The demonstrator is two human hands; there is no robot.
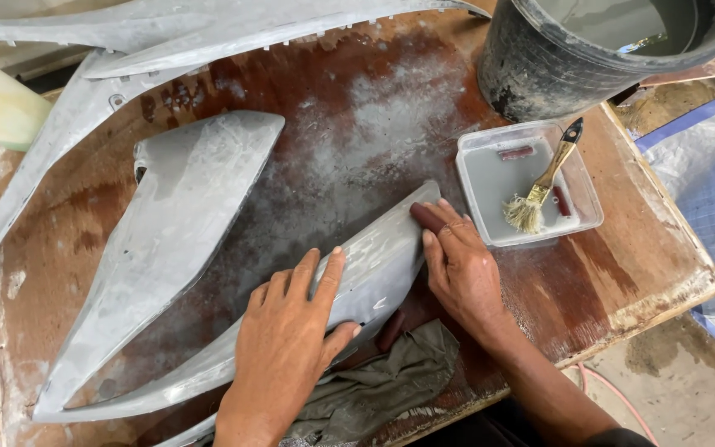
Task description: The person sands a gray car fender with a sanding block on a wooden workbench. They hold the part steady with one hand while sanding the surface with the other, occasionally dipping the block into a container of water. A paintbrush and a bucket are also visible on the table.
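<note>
A long grey, pointed body panel point(374, 257) lies across the near part of a worn brown wooden table point(622, 273). My left hand point(287, 331) presses flat on the panel's middle, fingers spread over its top and thumb hooked under its near edge. My right hand point(461, 265) rests on the panel's right end, its fingers pressing a small dark reddish-brown sanding piece point(425, 217) against the surface. An olive-green cloth point(382, 385) lies bunched under the panel's near side.
A second grey curved panel point(167, 240) lies to the left, with longer grey trim pieces point(208, 33) at the far edge. A clear square tub point(589, 207) with cloudy water holds a wooden-handled brush point(544, 182). A dark bucket point(573, 58) of water stands at the far right.
</note>
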